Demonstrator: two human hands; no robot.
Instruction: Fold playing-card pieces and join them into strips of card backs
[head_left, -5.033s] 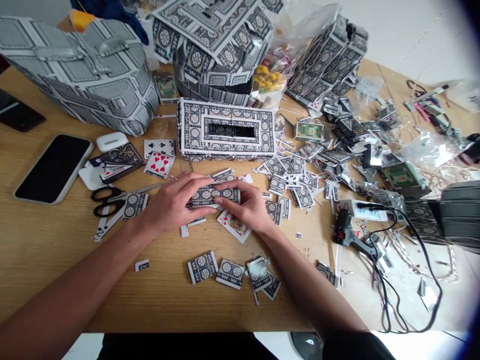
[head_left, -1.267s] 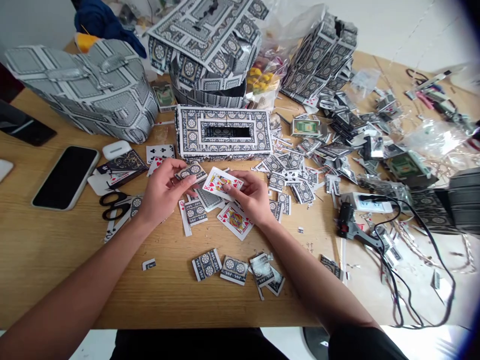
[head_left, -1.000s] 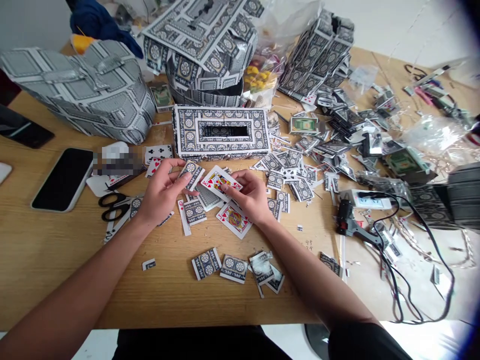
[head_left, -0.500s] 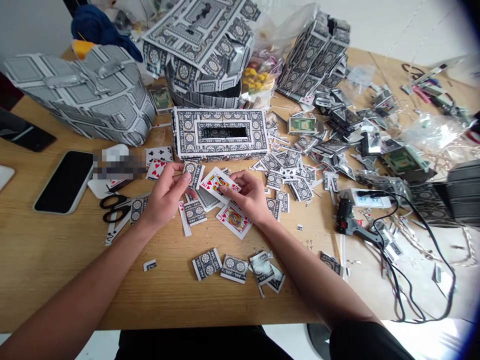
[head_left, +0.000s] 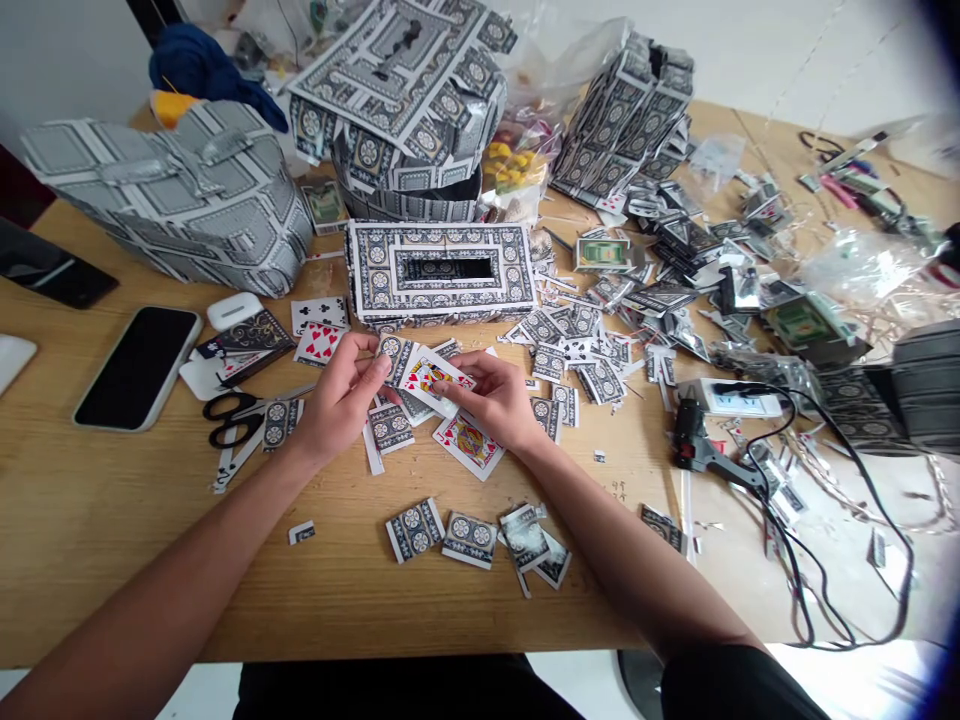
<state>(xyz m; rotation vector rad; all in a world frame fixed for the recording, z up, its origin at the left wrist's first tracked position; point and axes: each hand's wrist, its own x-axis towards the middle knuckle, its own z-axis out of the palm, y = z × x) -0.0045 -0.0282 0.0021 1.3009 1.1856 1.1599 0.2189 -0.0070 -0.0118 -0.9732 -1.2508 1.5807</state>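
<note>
My left hand (head_left: 341, 398) pinches a small cut piece of blue-patterned playing card (head_left: 395, 359) between thumb and fingers. My right hand (head_left: 495, 400) holds the edge of a red face card (head_left: 429, 379), whose other end reaches toward the left hand. Below the hands, a second red face card (head_left: 468, 446) lies flat on the wooden table (head_left: 112, 520). Cut card-back pieces (head_left: 391, 428) lie just under my left palm. Just above the hands stands a tissue box (head_left: 439, 272) covered in card backs.
Scissors (head_left: 238, 418), a phone (head_left: 139, 368) and an earbud case (head_left: 234, 311) lie to the left. Card-covered models (head_left: 397, 110) rise behind the box. Scraps (head_left: 577, 350), a glue gun (head_left: 701, 450) and black cables (head_left: 795, 540) crowd the right side.
Five seconds ago both hands pressed a card-back strip near the table. Now they are raised, holding the small piece and the face card. Over the last second, the view has shifted slightly.
</note>
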